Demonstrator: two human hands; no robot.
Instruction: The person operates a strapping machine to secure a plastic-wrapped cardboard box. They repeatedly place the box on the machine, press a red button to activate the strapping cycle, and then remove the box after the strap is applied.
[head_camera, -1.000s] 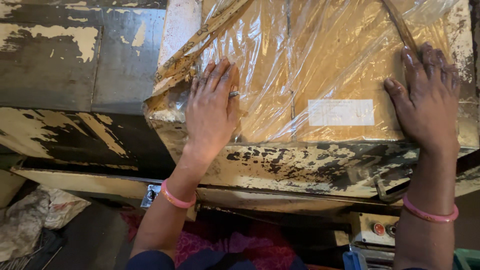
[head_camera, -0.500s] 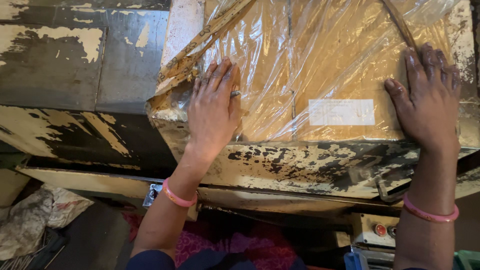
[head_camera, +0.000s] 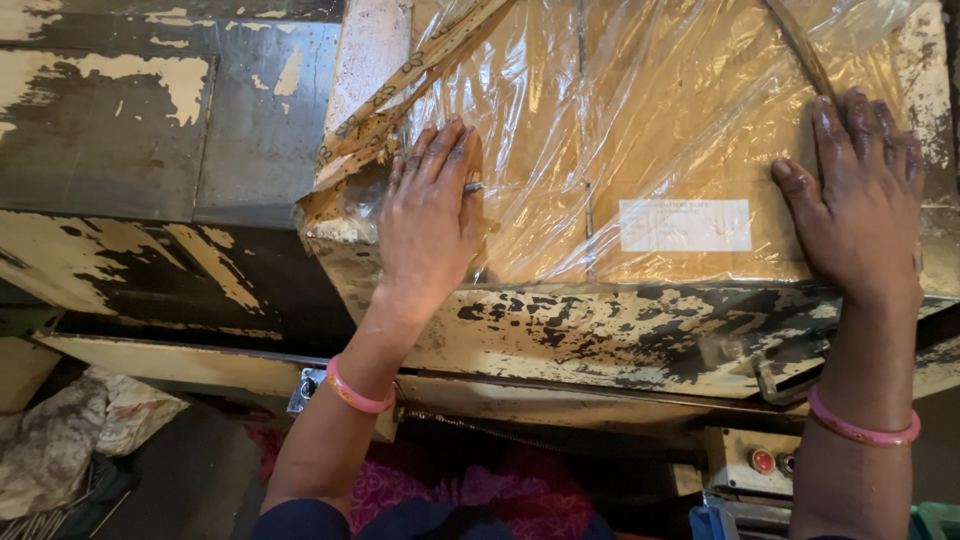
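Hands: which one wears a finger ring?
The left hand, flat on the plastic-wrapped brown stack, shows a ring. The right hand shows none; both wrists carry pink bangles.

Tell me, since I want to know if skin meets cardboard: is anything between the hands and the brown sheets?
Yes. A clear crinkled plastic wrap covers the brown cardboard stack, so the left hand and right hand press flat on the film, not on bare cardboard.

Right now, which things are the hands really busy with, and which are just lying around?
Busy with:
left hand and right hand, flat on the plastic-wrapped brown stack
white label

Lying around:
crumpled rags
red button box
peeling machine table
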